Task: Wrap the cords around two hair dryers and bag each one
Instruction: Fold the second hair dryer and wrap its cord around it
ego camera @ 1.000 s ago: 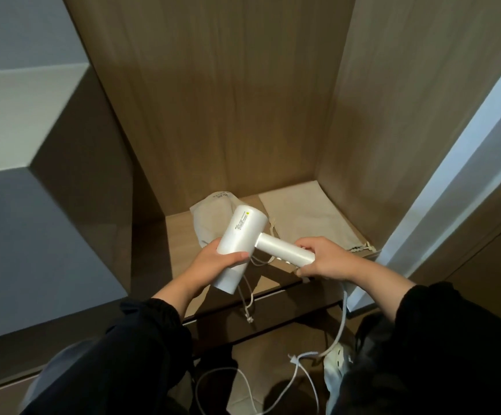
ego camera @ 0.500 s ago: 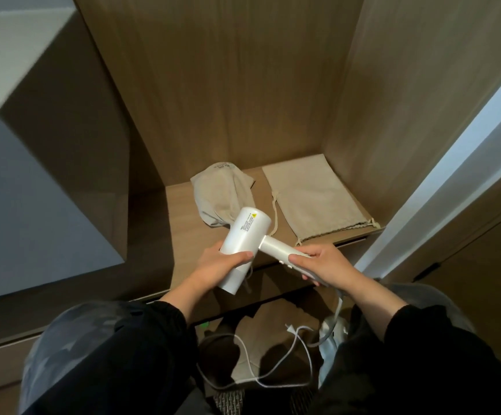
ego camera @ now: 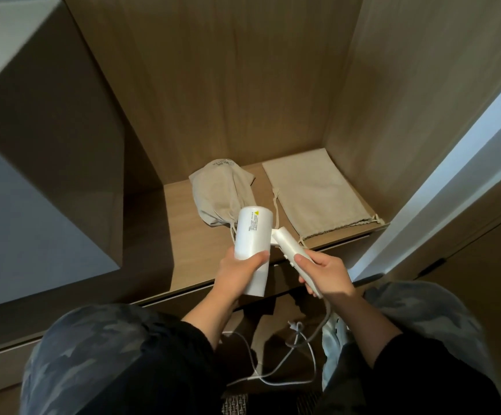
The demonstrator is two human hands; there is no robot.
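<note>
One white hair dryer (ego camera: 253,235), held in both hands, centre frame.
Loose cord (ego camera: 285,381) trails bottom centre; left hand (ego camera: 237,274) grips barrel, right hand (ego camera: 327,274) grips handle; beyond, on wooden shelf (ego camera: 189,250): stuffed drawstring bag (ego camera: 222,196), flat drawstring bag (ego camera: 312,193) to its right.

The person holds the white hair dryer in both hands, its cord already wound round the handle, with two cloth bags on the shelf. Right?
Not quite. In the head view the cord hangs loose from the handle to the floor. Otherwise yes: left hand and right hand hold the white hair dryer, and a bulging cloth bag and a flat cloth bag lie on the shelf.
</note>
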